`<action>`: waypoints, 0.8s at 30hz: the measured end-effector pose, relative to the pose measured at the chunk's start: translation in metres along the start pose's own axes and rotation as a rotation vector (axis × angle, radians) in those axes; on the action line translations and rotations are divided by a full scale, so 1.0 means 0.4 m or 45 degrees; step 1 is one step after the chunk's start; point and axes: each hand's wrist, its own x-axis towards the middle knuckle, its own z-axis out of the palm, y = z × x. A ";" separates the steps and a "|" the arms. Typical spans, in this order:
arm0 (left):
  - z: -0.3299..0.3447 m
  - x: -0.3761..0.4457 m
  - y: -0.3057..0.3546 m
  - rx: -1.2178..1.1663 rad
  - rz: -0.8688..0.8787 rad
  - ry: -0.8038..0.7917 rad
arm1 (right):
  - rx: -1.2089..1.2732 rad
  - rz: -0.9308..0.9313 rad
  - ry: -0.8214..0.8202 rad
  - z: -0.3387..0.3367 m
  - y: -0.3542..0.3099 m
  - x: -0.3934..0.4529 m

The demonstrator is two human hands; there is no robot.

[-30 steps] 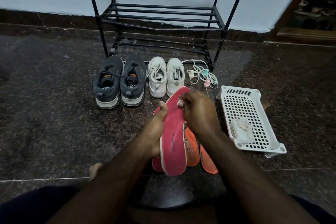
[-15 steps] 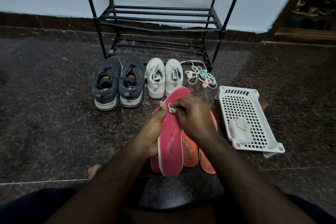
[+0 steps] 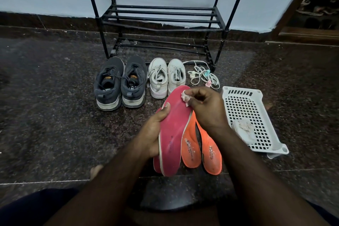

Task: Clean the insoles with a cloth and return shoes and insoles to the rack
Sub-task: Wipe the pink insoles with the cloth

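My left hand (image 3: pixel 156 128) grips a pink insole (image 3: pixel 174 126) by its left edge, thumb on the top face. My right hand (image 3: pixel 207 110) pinches a small white cloth (image 3: pixel 185 97) against the insole near its toe end. A second pink insole (image 3: pixel 156 165) shows partly beneath it. Two orange insoles (image 3: pixel 190 148) lie on the floor just right of it. A dark grey pair of shoes (image 3: pixel 119 84) and a white pair (image 3: pixel 167 77) stand in front of the black rack (image 3: pixel 161 18).
A white perforated tray (image 3: pixel 256 104) lies on the floor to the right with a crumpled white cloth (image 3: pixel 244 128) in it. Loose white laces with small pastel pegs (image 3: pixel 203 77) lie by the rack's right leg. A wooden doorway is at far right.
My right hand with the cloth slid left across the toe end of the pink insole, then back to the right and slightly up. The left hand kept its hold.
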 end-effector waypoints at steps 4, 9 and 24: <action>0.007 -0.002 -0.001 0.069 0.051 0.058 | -0.258 -0.179 -0.030 0.012 0.008 -0.012; -0.013 -0.004 0.012 0.057 0.074 0.145 | -0.227 -0.127 -0.030 0.023 0.011 -0.013; -0.019 0.014 -0.007 0.083 0.055 0.149 | -0.720 -0.510 -0.126 0.057 -0.005 -0.044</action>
